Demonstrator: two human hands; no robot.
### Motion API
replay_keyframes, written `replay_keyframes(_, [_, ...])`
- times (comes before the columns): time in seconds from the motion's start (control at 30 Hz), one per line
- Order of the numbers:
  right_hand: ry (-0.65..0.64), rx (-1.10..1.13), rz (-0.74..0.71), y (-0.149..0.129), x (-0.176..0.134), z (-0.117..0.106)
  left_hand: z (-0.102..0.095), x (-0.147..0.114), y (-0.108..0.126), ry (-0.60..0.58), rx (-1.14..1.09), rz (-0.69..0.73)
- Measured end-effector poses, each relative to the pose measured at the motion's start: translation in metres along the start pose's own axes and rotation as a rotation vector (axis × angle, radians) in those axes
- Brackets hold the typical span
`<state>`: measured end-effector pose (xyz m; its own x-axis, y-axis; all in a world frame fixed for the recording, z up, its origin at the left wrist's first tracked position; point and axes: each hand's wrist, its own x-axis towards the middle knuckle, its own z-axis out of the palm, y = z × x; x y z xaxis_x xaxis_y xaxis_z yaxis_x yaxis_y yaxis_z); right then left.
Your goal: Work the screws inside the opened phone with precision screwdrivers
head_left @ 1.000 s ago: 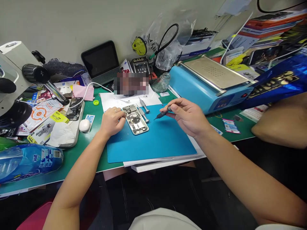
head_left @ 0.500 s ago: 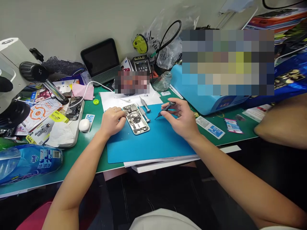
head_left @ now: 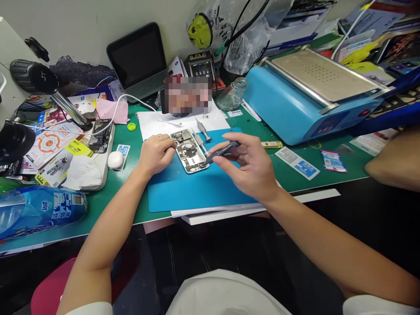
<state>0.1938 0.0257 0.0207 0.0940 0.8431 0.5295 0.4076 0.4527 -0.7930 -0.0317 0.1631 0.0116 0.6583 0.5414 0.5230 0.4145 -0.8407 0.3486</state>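
An opened smartphone (head_left: 190,151) with bare inner parts lies on the blue mat (head_left: 183,192). My left hand (head_left: 156,154) rests at its left edge, fingers curled and holding it. Between the thumb and fingers of my right hand (head_left: 252,168) is a dark screwdriver (head_left: 223,152), slanted, its tip end over the phone's lower right corner. Whether the tip touches a screw is too small to tell. Just right of the phone lie two more screwdrivers, one grey screwdriver (head_left: 203,130) in plain sight and another (head_left: 199,142) nearer the phone.
A blue machine with a metal plate (head_left: 288,105) stands at back right, by a glass jar (head_left: 232,94). Leftward are a microscope (head_left: 36,78), a white earbud case (head_left: 115,160) and a blue plastic pack (head_left: 42,212). Another person's arm (head_left: 393,157) reaches in at right.
My right hand has brought the screwdriver left, from above the mat to the phone's lower right corner. My left hand stays at the phone. The camera view has shifted slightly.
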Motion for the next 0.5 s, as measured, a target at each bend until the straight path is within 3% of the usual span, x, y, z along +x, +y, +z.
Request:
replay_keyframes(0.17, [-0.106,0.01,-0.021,-0.004,-0.011,0.023,-0.003,0.0,0.0,-0.017,-0.015,-0.003])
replay_keyframes(0.5, [-0.125,0.017,-0.015,0.005,-0.004,0.039,-0.003,0.0,0.0,-0.026,-0.036,-0.021])
